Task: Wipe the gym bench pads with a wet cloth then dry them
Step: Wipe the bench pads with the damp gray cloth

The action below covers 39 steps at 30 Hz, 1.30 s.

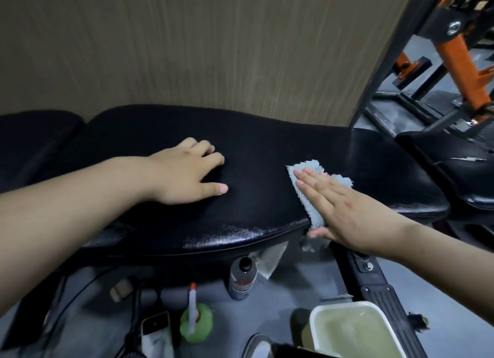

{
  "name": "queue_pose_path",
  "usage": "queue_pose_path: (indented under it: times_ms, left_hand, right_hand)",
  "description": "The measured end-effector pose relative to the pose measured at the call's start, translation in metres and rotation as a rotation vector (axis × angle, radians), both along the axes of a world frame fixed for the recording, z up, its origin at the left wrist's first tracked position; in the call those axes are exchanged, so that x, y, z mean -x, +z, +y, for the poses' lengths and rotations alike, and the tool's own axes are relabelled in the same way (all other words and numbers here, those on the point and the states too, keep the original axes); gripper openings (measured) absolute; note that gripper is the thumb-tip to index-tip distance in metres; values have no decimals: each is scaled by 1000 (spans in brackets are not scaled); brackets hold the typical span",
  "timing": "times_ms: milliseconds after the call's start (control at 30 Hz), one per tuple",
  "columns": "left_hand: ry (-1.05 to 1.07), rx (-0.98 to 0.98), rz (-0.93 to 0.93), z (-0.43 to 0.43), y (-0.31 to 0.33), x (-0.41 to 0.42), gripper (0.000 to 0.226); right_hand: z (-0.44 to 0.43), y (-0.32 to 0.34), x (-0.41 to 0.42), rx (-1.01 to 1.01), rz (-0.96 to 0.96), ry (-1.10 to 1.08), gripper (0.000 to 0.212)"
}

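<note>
A: On the black bench pad (254,149), where was your cloth (307,170)?
B: Near its front edge, pressed under your flat, open right hand (344,210); your left hand (187,173) rested open, gripping nothing

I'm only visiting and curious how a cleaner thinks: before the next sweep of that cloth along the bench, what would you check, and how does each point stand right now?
1. Right hand flat on the blue cloth: ok.
2. Cloth lying on the black bench pad: ok, though its near end hangs over the edge.
3. Left hand bracing on the pad, clear of the cloth: ok.
4. Cloth wet enough: cannot tell.
5. Tub of water nearby for rinsing: ok.
6. Pad to the right glossy, perhaps already wiped: cannot tell.
</note>
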<state>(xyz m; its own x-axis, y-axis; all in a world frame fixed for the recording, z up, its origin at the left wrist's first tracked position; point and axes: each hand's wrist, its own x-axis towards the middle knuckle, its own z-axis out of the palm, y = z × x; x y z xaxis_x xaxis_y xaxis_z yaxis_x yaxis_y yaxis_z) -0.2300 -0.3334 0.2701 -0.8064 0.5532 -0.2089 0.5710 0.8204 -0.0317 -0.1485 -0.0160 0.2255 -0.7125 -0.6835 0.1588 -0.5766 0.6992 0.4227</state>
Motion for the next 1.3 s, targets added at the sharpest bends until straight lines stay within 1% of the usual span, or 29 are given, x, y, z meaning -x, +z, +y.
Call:
queue_pose_path:
  times_ms: [100, 167, 233, 433, 533, 667, 733, 833, 1033, 1300]
  left_hand:
    - [-6, -8, 9, -1, -2, 0, 71]
    - [-5, -9, 9, -1, -3, 0, 74]
    - [-9, -8, 11, -2, -3, 2, 76]
    - [-10, -33, 51, -4, -5, 1, 68]
    - [-16, -97, 44, -10, -5, 2, 66]
    - [-6, -316, -22, -30, -3, -2, 55]
    - [-9, -363, 9, -48, -4, -5, 54]
    - [-18, -322, 88, -78, -7, -7, 55]
    - [57, -295, 80, -123, -6, -13, 54]
    - [111, -222, 156, -185, -9, -33, 56]
  right_hand:
    - [-22, 1, 1, 0, -8, 61, 84]
    - [-35, -1, 2, 8, -26, 93, 85]
    - [-44, -1, 1, 8, -32, 101, 85]
    - [-82, 0, -7, -2, -44, 104, 87]
    - [-102, -1, -12, 26, -75, 69, 87]
    - [-125, 1, -19, 20, -70, 14, 87]
    - [-139, 0, -21, 15, -53, -9, 88]
    - [-158, -4, -25, 21, -53, -64, 87]
    - [-205, -8, -34, 83, -45, -169, 87]
    - [-261, -14, -34, 154, -33, -253, 89]
